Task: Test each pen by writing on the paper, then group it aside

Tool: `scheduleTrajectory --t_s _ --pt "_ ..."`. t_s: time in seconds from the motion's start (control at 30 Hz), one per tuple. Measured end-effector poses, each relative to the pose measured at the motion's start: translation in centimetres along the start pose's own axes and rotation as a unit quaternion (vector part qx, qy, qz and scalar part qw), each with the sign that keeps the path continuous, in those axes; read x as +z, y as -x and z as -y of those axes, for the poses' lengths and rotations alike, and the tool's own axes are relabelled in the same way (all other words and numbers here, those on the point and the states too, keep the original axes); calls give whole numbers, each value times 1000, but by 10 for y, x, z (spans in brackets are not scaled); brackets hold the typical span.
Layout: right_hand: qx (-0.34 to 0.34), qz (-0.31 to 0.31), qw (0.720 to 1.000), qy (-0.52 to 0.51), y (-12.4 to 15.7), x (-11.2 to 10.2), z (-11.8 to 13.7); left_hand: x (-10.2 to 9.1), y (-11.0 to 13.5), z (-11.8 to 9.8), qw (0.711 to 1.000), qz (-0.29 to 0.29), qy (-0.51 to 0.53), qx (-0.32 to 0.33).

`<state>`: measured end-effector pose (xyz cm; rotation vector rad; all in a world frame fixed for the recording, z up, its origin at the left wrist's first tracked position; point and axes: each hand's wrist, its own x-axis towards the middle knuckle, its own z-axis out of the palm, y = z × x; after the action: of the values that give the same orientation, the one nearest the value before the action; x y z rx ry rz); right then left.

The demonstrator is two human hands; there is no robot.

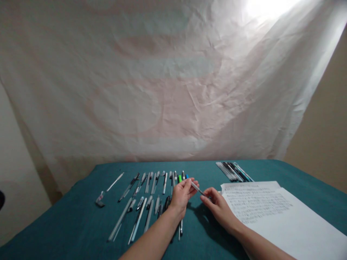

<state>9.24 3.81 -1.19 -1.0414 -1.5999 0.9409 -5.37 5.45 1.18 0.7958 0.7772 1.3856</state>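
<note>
So, one slim pen [196, 188] is held up between both hands just above the table [81, 224], pretty much dead centre of the teal cloth. The left hand [182, 196] is pinched shut on the upper end of it with fingertips and thumb. The right hand [219, 207] is closed narrowly on the lower end, at about 4 o'clock from the left one. The pen is tilted, with the high end toward 10 o'clock and the low end toward 4 o'clock. Whether it's capped can't really be told, it's too small and blurry.

A whole spread of pens [151, 195] is laid out in two rough rows at 9 to 11 o'clock from the hands. They're mostly pointed toward 12 o'clock, and some are partly hidden under the left forearm. A separate tight batch of dark pens [234, 171] is parked at 1 o'clock, near the far edge. Written-on sheets of paper [271, 213] are laid at 3 o'clock, just beside the right hand. A crumpled white sheet [173, 90] is hung behind the table.
</note>
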Motion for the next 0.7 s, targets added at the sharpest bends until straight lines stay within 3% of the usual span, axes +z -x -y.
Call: scheduleTrajectory --t_s 0.17,0.43,0.63,0.7 --pt "32 41 999 9 0 -1 4 -1 -2 1 1000 -4 6 4" --pt "1 -1 1000 7 0 0 2 1 0 0 1000 -22 9 8" --pt "43 44 998 0 -1 1 3 0 -2 1 1000 -27 11 8" --pt "39 30 999 -8 -1 1 3 0 -2 1 999 -32 11 10"
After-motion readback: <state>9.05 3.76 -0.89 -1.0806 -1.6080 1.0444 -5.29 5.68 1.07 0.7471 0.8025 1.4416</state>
